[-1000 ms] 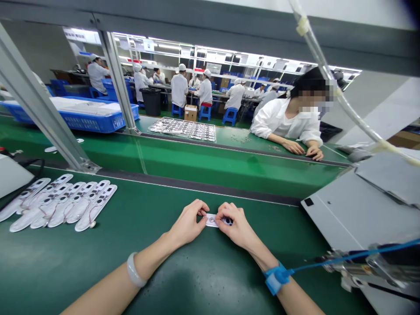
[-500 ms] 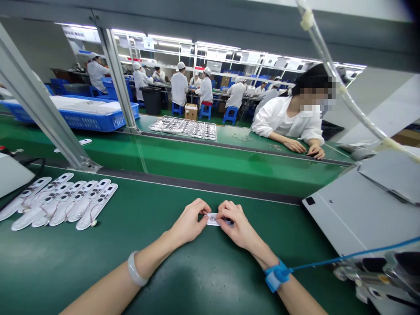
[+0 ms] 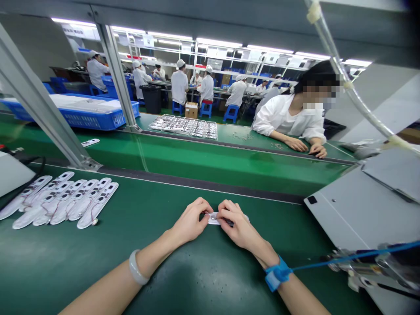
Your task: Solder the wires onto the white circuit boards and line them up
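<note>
A small white strip-shaped panel (image 3: 213, 218) with rounded ends and a round part on it lies on the green bench in front of me, mostly covered by fingers. My left hand (image 3: 193, 219) pinches its left end between thumb and fingertips. Over its middle and right part, my right hand (image 3: 236, 222) holds it with bent fingers, and the far end shows behind the knuckles. Dark parts on the panel are half hidden under that hand. A blue wrist strap (image 3: 278, 274) with a cord sits on my right wrist, a pale bangle (image 3: 136, 267) on my left.
Several white strip panels with thin wires (image 3: 97, 204) lie at the left. Past the bench edge runs a green conveyor belt (image 3: 197, 162) with a white strip (image 3: 90, 142) on it. A grey machine (image 3: 357, 218) stands right. Opposite, a co-worker (image 3: 288, 118) leans over small parts.
The white strip on the conveyor belt has slid a little to the right from behind the metal post. My hands stay at the panel, nearly unmoved. The view has shifted slightly.
</note>
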Action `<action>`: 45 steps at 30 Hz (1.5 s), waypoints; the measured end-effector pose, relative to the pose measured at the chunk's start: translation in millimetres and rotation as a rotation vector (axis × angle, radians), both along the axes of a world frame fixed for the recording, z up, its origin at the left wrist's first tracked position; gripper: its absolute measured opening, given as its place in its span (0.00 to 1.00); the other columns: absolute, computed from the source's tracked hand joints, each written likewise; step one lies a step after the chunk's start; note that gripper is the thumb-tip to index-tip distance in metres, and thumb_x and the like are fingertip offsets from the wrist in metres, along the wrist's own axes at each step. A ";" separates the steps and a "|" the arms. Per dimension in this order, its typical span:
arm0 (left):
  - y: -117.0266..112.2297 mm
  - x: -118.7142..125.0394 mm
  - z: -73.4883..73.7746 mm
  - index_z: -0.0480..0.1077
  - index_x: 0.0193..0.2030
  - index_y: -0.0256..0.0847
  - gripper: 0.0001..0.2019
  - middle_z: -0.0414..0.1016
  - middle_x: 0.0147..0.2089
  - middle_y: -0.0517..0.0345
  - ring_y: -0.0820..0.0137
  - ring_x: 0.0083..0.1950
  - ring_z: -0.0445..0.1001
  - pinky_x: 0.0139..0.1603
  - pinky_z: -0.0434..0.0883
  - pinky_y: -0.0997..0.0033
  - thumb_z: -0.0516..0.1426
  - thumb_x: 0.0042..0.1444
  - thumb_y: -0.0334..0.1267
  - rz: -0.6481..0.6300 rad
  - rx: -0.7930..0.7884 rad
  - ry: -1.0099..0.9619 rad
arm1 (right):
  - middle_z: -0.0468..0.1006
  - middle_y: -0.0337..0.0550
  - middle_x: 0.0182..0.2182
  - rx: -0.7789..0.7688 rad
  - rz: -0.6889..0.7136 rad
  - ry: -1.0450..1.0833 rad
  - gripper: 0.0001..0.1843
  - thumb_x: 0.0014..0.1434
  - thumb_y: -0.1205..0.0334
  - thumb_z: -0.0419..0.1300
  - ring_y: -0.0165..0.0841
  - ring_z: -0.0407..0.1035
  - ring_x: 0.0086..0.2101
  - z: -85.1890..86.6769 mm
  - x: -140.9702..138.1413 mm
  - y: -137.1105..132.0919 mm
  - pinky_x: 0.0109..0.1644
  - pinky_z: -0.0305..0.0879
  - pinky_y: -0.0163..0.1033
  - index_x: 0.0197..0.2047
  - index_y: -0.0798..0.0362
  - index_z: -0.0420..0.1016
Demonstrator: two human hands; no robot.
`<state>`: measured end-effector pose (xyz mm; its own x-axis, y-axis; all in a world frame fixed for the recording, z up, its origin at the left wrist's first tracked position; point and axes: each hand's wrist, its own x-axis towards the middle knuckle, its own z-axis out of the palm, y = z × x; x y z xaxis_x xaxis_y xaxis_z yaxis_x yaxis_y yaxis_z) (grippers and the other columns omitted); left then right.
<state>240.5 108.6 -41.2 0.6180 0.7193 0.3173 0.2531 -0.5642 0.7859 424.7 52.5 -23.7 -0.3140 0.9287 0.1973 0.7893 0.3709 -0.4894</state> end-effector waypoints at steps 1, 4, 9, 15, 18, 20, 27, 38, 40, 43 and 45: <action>0.0 0.0 0.1 0.71 0.36 0.40 0.08 0.71 0.39 0.56 0.70 0.40 0.72 0.44 0.71 0.68 0.53 0.57 0.26 -0.004 -0.002 0.005 | 0.69 0.42 0.37 -0.005 -0.007 0.005 0.09 0.62 0.70 0.50 0.32 0.62 0.38 -0.5 -0.4 -0.1 0.43 0.56 0.42 0.32 0.51 0.68; 0.1 0.2 0.5 0.71 0.37 0.39 0.06 0.70 0.40 0.56 0.69 0.40 0.72 0.44 0.71 0.68 0.54 0.58 0.28 -0.011 -0.020 0.017 | 0.69 0.42 0.37 -0.011 -0.020 0.046 0.09 0.62 0.70 0.50 0.32 0.63 0.38 -2.8 -0.6 0.5 0.44 0.55 0.42 0.33 0.51 0.69; -0.2 0.7 1.2 0.72 0.36 0.39 0.04 0.70 0.39 0.57 0.70 0.40 0.71 0.44 0.70 0.69 0.56 0.58 0.28 -0.004 -0.034 0.021 | 0.70 0.41 0.37 -0.006 -0.028 0.084 0.08 0.62 0.69 0.51 0.32 0.64 0.38 -5.9 0.4 2.8 0.43 0.55 0.41 0.33 0.51 0.70; -0.7 0.4 1.8 0.73 0.37 0.39 0.06 0.70 0.40 0.56 0.70 0.40 0.72 0.45 0.70 0.69 0.55 0.58 0.26 -0.010 -0.030 0.043 | 0.70 0.42 0.37 0.012 -0.007 0.090 0.09 0.63 0.67 0.51 0.33 0.64 0.38 -6.7 1.8 1.5 0.43 0.55 0.42 0.35 0.50 0.71; -0.4 0.4 1.0 0.74 0.39 0.40 0.09 0.71 0.42 0.55 0.68 0.43 0.71 0.47 0.69 0.68 0.54 0.59 0.26 -0.032 -0.002 0.070 | 0.70 0.42 0.37 0.026 0.004 0.076 0.09 0.64 0.67 0.50 0.33 0.63 0.38 -7.4 3.1 0.3 0.44 0.55 0.42 0.35 0.50 0.71; 0.0 0.3 0.3 0.74 0.41 0.41 0.10 0.71 0.44 0.55 0.68 0.46 0.70 0.49 0.68 0.67 0.53 0.60 0.26 -0.053 0.027 0.089 | 0.70 0.42 0.37 0.034 0.009 0.063 0.10 0.64 0.67 0.50 0.33 0.63 0.39 -7.9 3.9 0.0 0.44 0.55 0.42 0.35 0.50 0.71; 0.0 -0.2 0.9 0.72 0.40 0.40 0.09 0.70 0.44 0.55 0.68 0.46 0.69 0.49 0.67 0.67 0.52 0.61 0.26 -0.070 0.003 0.131 | 0.69 0.42 0.36 0.059 0.029 0.064 0.10 0.64 0.68 0.50 0.33 0.62 0.38 -9.3 4.4 1.4 0.43 0.54 0.43 0.36 0.50 0.71; 4.1 -3.1 11.8 0.67 0.41 0.41 0.07 0.68 0.45 0.56 0.67 0.46 0.65 0.51 0.65 0.66 0.51 0.61 0.27 -0.169 0.007 0.231 | 0.69 0.42 0.36 0.063 0.039 0.078 0.09 0.63 0.69 0.51 0.32 0.62 0.38 -9.7 3.1 0.9 0.43 0.54 0.43 0.35 0.51 0.70; 4.3 -2.7 10.9 0.67 0.41 0.41 0.07 0.68 0.44 0.57 0.67 0.45 0.66 0.50 0.65 0.67 0.52 0.60 0.27 -0.165 0.001 0.229 | 0.69 0.42 0.36 0.057 0.037 0.080 0.09 0.63 0.69 0.51 0.33 0.62 0.38 -8.8 2.7 1.2 0.44 0.54 0.43 0.34 0.51 0.70; 4.0 -1.1 7.8 0.68 0.39 0.41 0.07 0.70 0.42 0.58 0.68 0.44 0.66 0.48 0.65 0.67 0.53 0.59 0.26 -0.127 -0.019 0.192 | 0.69 0.42 0.35 0.048 0.037 0.085 0.09 0.63 0.68 0.51 0.33 0.62 0.38 -7.8 2.8 1.5 0.44 0.54 0.43 0.34 0.52 0.70; 3.7 0.3 6.2 0.69 0.36 0.41 0.06 0.71 0.41 0.58 0.68 0.44 0.67 0.48 0.65 0.67 0.54 0.58 0.26 -0.115 -0.031 0.162 | 0.69 0.42 0.35 0.033 0.032 0.092 0.09 0.63 0.67 0.51 0.33 0.62 0.38 -7.4 3.1 1.6 0.44 0.54 0.43 0.33 0.52 0.70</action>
<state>240.7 112.4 -35.1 0.7377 0.6491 0.1854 0.3132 -0.5724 0.7578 427.8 54.1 -31.0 -0.3222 0.9110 0.2573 0.7294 0.4121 -0.5459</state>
